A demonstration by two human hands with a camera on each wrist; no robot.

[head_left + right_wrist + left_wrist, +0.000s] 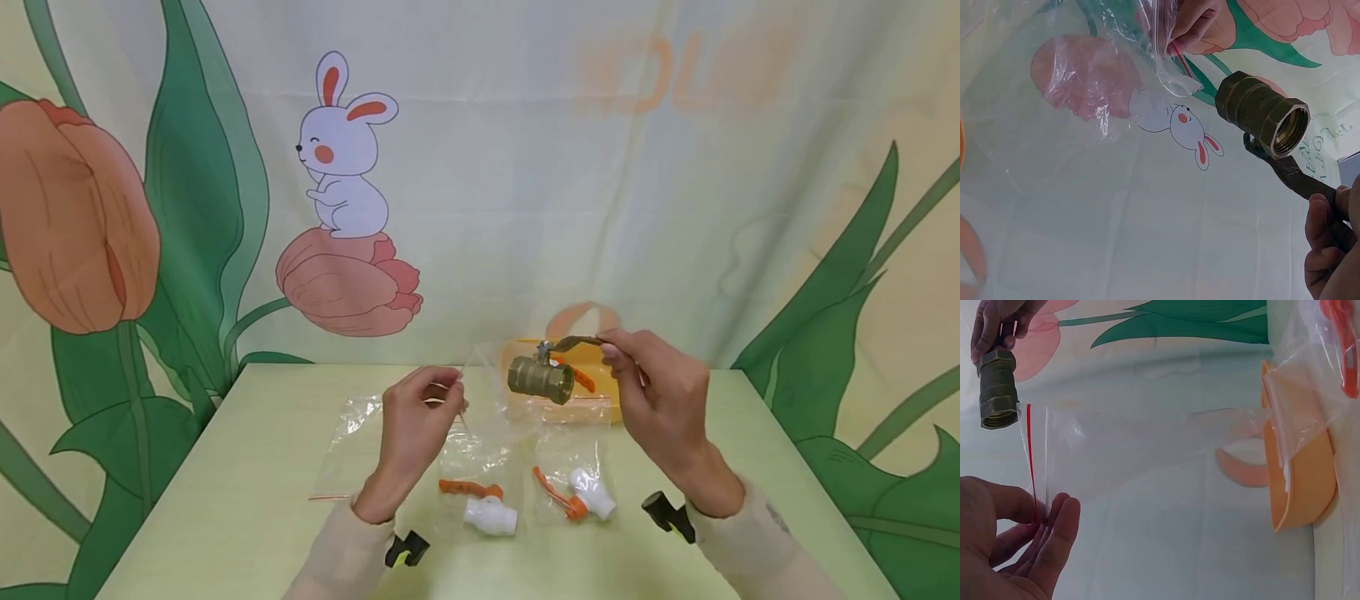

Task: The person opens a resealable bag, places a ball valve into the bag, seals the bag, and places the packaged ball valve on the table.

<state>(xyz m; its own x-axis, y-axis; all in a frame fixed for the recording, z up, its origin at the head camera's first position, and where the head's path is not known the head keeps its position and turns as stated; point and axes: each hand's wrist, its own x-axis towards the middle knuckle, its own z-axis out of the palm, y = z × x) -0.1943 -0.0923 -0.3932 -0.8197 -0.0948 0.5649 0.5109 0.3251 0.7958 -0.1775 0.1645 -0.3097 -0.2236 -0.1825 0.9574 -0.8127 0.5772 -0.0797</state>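
My right hand [663, 400] grips the lever of a brass ball valve [538, 380] and holds it up above the table. The valve's threaded open end [1291, 130] faces outward in the right wrist view. My left hand [420, 425] pinches a clear zip bag [1097, 450] at its red-striped mouth edge. The bag hangs loosely between the hands, and the valve is outside it, close to the upper corner of the mouth in the left wrist view.
A yellow tub [517, 343] at the table's back edge contains an orange-handled item [583, 380]. In front lie two bagged white valves with orange levers, a left one [491, 515] and a right one [592, 493]. Another clear bag [337, 458] lies flat at left.
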